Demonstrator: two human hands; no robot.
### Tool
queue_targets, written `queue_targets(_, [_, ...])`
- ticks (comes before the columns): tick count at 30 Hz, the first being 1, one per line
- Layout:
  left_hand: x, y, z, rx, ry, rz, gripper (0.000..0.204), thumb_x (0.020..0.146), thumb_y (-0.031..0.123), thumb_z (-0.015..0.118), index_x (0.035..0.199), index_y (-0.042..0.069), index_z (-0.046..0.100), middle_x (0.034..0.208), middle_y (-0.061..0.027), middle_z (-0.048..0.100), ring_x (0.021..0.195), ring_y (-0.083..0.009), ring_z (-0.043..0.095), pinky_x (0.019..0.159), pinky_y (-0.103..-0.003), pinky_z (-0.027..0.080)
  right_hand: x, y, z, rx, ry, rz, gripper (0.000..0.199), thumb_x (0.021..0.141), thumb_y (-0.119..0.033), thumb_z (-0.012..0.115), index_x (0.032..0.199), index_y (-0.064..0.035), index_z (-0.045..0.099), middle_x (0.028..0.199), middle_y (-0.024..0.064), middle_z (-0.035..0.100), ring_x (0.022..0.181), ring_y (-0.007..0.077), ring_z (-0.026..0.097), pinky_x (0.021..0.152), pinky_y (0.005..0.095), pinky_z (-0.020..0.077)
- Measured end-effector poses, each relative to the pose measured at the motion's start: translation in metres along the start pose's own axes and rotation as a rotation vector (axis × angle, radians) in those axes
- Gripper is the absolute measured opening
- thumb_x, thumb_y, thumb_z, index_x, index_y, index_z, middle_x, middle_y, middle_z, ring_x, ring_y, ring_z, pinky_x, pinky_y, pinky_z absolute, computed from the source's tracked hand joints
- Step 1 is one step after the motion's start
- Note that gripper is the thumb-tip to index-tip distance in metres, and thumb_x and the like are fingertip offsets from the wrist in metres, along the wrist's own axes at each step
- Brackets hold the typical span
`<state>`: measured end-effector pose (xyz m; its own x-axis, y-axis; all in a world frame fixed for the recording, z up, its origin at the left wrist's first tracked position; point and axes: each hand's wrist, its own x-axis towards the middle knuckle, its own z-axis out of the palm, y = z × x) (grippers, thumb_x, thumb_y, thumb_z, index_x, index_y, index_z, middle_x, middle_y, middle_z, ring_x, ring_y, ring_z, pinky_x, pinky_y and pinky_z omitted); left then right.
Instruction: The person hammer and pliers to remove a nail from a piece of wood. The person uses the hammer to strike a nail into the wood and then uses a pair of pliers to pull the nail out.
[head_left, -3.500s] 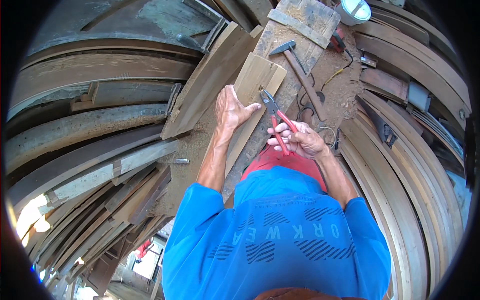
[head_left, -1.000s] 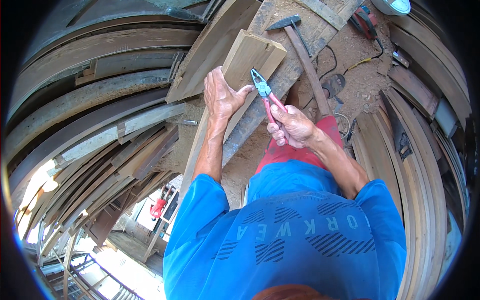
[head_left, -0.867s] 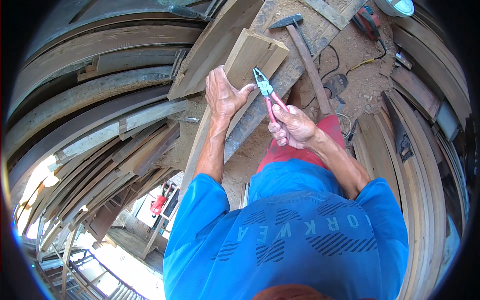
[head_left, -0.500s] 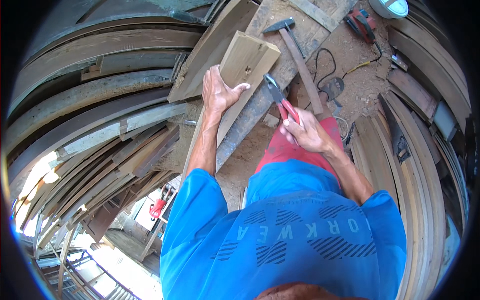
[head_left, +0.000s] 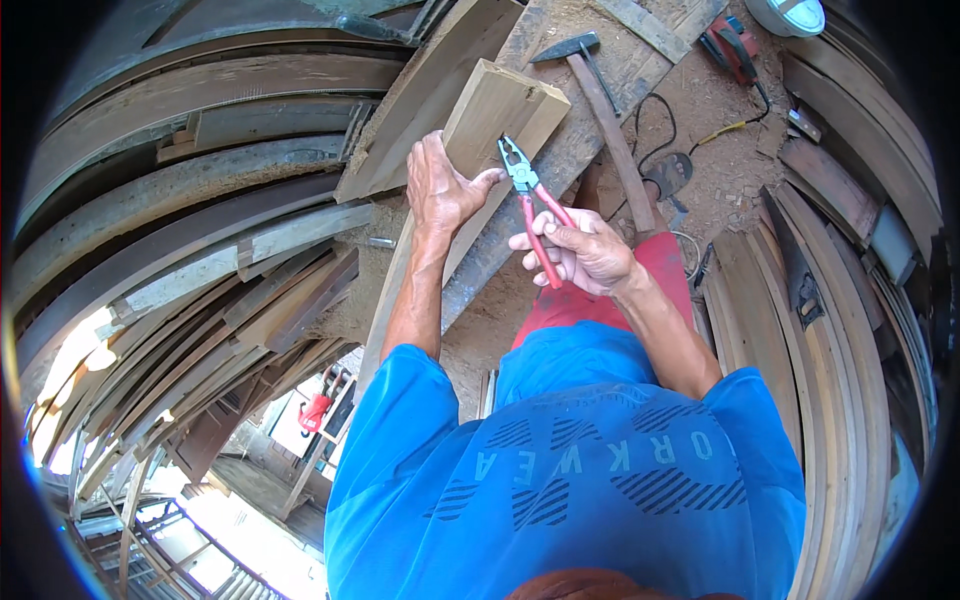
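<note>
The left hand [head_left: 440,190] lies flat, fingers spread, on a pale wooden board [head_left: 490,120] slanting across the plank pile, while the right hand [head_left: 580,250] — its grip clamped on the red handles of pliers [head_left: 530,205] — points the grey nose at the board's edge, a hammer [head_left: 600,100] lying just beyond.

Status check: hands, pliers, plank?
Left hand flat on the pale plank. Right hand grips red-handled pliers, jaws open at the plank's edge. Hammer lies just beyond, apart.
</note>
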<state>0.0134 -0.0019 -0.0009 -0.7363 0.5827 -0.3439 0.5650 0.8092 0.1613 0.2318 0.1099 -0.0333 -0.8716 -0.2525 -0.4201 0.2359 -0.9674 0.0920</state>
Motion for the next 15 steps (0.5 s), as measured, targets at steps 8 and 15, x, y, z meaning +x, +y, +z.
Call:
queue_targets(8, [0.001, 0.002, -0.003, -0.008, -0.009, -0.006, 0.093, 0.060, 0.035, 0.101, 0.131, -0.001, 0.053, 0.121, -0.0239, 0.062, 0.118, -0.0432, 0.060, 0.100, -0.051, 0.049, -0.002, -0.007, 0.023, -0.060, 0.160, 0.075, 0.034, 0.106, -0.030, 0.065, 0.121, -0.0001, 0.060, 0.111, 0.0218, 0.072, 0.090, 0.0222, 0.076, 0.072, 0.0409, 0.0684])
queue_targets(15, [0.004, -0.001, -0.003, -0.030, -0.024, -0.012, 0.092, 0.059, 0.034, 0.101, 0.130, 0.000, 0.053, 0.120, -0.0232, 0.062, 0.116, -0.0432, 0.059, 0.100, -0.051, 0.049, -0.001, 0.000, 0.024, -0.034, 0.181, 0.052, 0.039, 0.107, -0.035, 0.063, 0.125, -0.0005, 0.059, 0.109, 0.0202, 0.073, 0.083, 0.0198, 0.074, 0.065, 0.0357, 0.0660])
